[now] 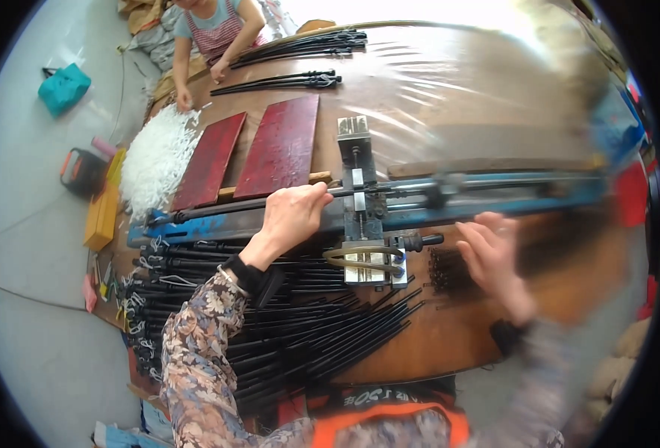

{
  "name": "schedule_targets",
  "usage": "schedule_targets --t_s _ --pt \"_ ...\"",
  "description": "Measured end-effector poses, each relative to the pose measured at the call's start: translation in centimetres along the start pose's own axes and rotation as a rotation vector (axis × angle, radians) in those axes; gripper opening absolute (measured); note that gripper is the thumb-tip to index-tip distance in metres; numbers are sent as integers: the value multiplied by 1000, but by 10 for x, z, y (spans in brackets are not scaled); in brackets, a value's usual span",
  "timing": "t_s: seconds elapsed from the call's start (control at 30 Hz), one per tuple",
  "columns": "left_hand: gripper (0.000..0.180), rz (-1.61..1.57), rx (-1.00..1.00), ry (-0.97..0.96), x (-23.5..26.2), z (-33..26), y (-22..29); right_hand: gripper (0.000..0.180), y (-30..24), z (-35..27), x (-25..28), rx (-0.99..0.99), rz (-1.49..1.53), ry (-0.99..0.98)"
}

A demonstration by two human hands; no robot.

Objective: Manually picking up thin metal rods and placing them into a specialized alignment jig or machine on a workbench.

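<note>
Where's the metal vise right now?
In the head view, the metal vise is near the centre, set across the blue rail, between the left hand and the blurred right hand.

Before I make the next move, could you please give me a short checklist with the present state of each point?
1. Left hand grips the black rod: ok.
2. Right hand free: ok, looks open and empty, though blurred.
3. Rod crosses the metal fixture: ok.
4. Fixture clamps the rod tightly: cannot tell.
5. Co-worker's hands away from the fixture: ok, at far left.
6. Tips of the near rods lined up: not ok, they fan unevenly.
</note>
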State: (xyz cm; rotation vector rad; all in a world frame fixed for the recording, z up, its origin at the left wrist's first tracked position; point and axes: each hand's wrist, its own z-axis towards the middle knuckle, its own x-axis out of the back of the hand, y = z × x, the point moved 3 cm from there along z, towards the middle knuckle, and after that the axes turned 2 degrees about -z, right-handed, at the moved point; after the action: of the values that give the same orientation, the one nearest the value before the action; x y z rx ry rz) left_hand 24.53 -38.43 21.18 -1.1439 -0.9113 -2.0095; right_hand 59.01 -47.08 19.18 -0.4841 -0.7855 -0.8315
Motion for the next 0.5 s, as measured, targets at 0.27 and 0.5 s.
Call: schedule_targets --t_s 0.27,0.5 --pt "23 20 -18 56 -1 -11 0 23 -22 5 -29 -55 410 -110" --pt "15 167 -274 173 -7 2 7 28 -3 17 -29 -121 473 -180"
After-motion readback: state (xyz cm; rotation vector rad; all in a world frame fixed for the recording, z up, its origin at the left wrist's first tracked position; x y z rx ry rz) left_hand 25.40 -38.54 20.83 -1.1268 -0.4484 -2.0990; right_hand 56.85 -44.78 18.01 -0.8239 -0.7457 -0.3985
